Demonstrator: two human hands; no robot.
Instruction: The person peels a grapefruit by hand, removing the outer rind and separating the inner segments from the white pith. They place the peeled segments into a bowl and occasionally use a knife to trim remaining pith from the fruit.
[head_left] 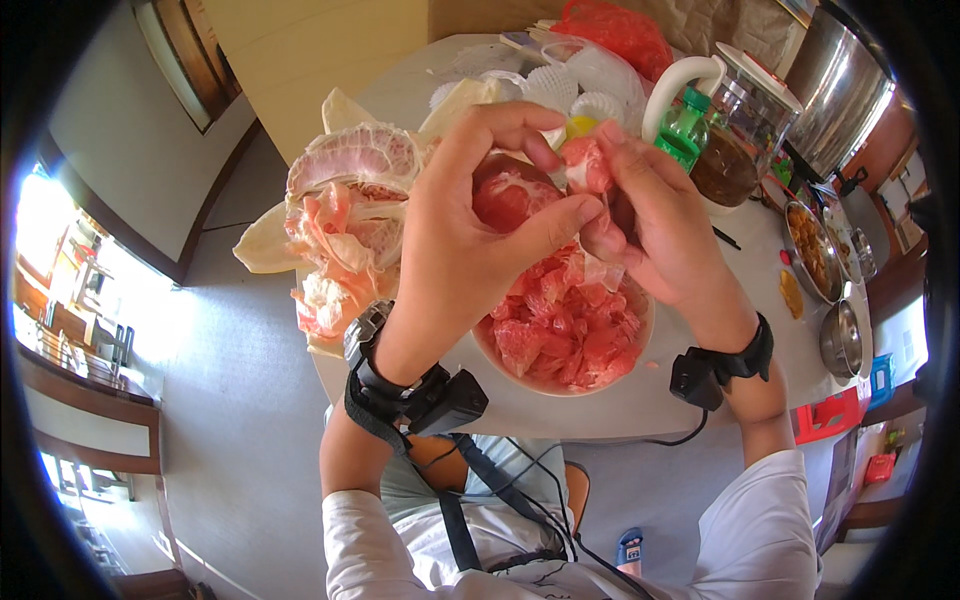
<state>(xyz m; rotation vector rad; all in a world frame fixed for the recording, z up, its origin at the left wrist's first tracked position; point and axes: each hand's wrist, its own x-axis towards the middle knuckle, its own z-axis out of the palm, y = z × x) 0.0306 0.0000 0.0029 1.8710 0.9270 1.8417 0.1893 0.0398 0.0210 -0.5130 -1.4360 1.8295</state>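
Above the bowl, my left hand (460, 215) curls around a large red pomelo segment (510, 195), its thumb reaching toward the other hand. My right hand (665, 220) pinches a smaller piece of pomelo flesh (586, 165) with pale membrane on it, close beside the left fingertips. Directly below, a round pale bowl (565, 389) is heaped with peeled pink pomelo flesh (570, 325). To the left of my left hand lies a pile of pomelo rind and pink membranes (350, 210), with thick cream-coloured peel flaps spread outward.
At the back right stand a green bottle (685, 130), a glass pitcher of brown liquid (738, 150) and a big steel pot (838, 90). White foam nets (600, 80) and a red plastic bag (620, 32) lie at the back. Food dishes (812, 250) and a steel bowl (841, 340) line the right edge.
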